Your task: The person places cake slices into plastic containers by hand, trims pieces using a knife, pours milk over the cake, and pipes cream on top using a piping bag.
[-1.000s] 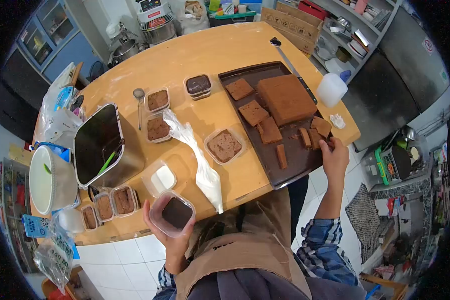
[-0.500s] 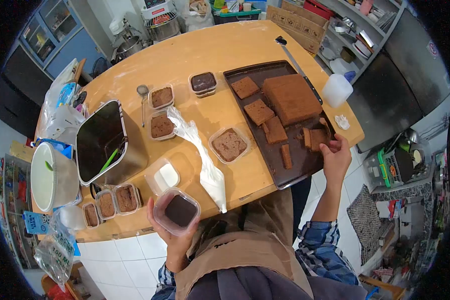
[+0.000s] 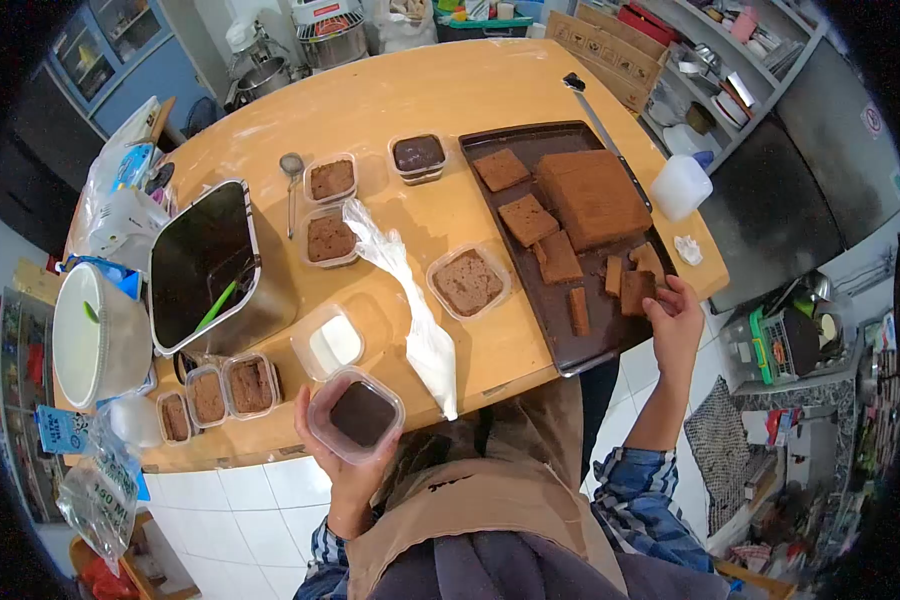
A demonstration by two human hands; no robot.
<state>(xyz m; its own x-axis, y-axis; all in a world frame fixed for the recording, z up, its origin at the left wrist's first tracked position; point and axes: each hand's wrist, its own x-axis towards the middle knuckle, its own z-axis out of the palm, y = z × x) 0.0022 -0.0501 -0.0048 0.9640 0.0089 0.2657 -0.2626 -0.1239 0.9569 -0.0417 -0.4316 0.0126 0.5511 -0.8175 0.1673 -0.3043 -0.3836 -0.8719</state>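
Observation:
My left hand is closed around a clear plastic tub with a dark chocolate-coloured layer in it, held tilted at the table's front edge. At the right side of the dark baking tray, my right hand pinches the edge of a small brown cake piece. Beside that piece lie a narrow cake strip and another piece. A large cake block and several cut cake squares share the tray. Between my hands lies a white-filled piping bag.
Cake-filled tubs stand about the table, and one tub holds something white. On the left are a deep metal pan with a green-handled tool and a white bucket. A long knife lies along the tray's far right edge.
The cake piece at my right fingers has come apart from the strip beside it and now shows more upright. My left hand still holds the tub. The view has shifted slightly.

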